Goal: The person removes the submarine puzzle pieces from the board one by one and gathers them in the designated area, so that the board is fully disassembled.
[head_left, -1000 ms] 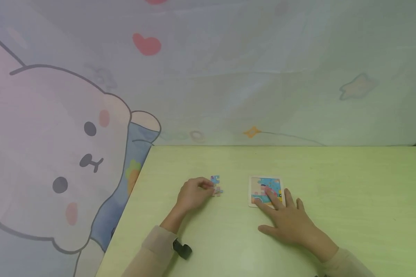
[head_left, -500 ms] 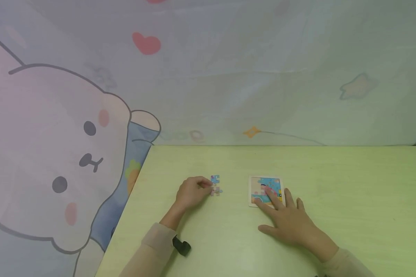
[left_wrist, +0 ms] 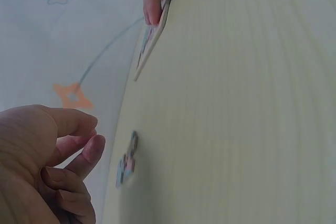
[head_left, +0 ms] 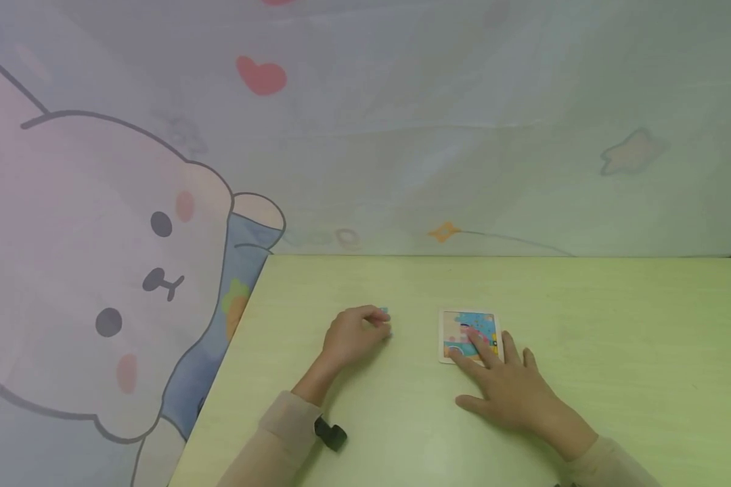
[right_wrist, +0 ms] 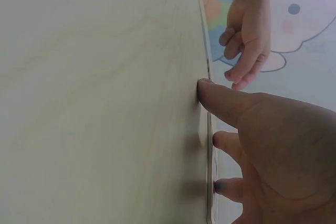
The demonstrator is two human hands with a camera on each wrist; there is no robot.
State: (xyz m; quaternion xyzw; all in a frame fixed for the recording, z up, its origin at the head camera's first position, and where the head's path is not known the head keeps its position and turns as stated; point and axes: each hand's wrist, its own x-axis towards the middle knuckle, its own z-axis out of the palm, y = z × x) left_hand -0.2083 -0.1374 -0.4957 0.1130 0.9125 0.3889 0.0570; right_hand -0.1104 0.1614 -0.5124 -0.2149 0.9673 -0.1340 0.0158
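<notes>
In the head view my left hand (head_left: pixel 355 336) covers most of the small loose puzzle pieces, a blue bit (head_left: pixel 384 310) showing past its fingers. The left wrist view shows the hand (left_wrist: pixel 50 166) above the table, fingers bent and nothing seen between them; the pieces (left_wrist: pixel 126 167) lie on the tabletop beside it. To the right lies a square framed puzzle (head_left: pixel 486 325) with a pale, partly bare upper left area. My right hand (head_left: pixel 514 391) rests index and middle fingertips on it, fingers spread, thumb on the table in the right wrist view.
A pale yellow-green table (head_left: pixel 633 338) runs back to a cloth backdrop (head_left: pixel 402 135) printed with a large bear, hearts and stars. A dark strap end (head_left: pixel 331 433) hangs at the left sleeve's cuff.
My left hand has shifted to the right, over the loose pieces that showed beside its fingertips. My right hand stays on the puzzle. The head view has shifted slightly.
</notes>
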